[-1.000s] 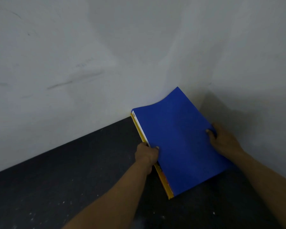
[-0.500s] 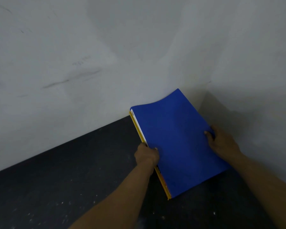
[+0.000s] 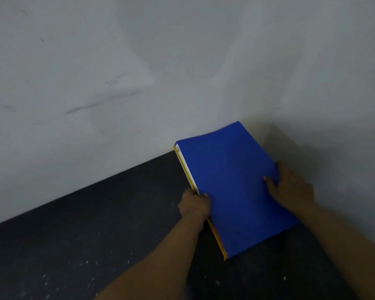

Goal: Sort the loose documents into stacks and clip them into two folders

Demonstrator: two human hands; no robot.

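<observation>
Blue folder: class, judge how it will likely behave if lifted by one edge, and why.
Probably floppy: the blue folder bows at its far edge. Likely light, since it looks thin. It may slide on the yellow folder beneath.

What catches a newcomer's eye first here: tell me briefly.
The bright blue folder stands out, lying over a yellow edge on the dark table, against the pale wall. The left hand grips its left edge, and the right hand holds its right edge.
</observation>
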